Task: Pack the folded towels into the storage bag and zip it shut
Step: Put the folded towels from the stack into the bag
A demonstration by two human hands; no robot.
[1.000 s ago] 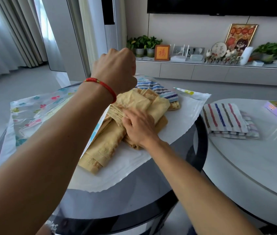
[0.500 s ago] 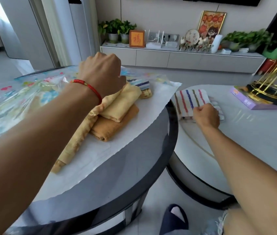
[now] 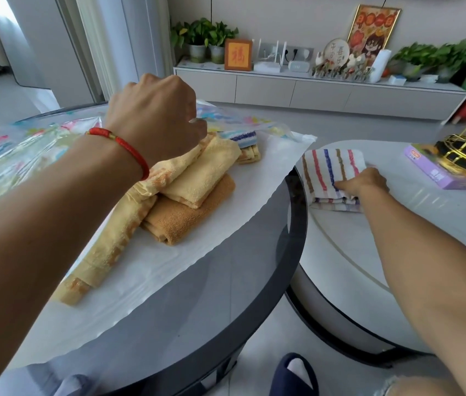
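Head view: the right hand point(image 3: 364, 182) pinches the folded white towel with coloured stripes point(image 3: 331, 174) on the pale round table point(image 3: 397, 252). The left hand point(image 3: 157, 118), clenched, holds up the clear printed plastic storage bag point(image 3: 20, 155) flap over yellow terry towels point(image 3: 197, 178). A one-handed lift could let the striped stack unfold.

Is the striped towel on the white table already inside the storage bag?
No, the striped towel lies on the white table under the right hand, apart from the storage bag.
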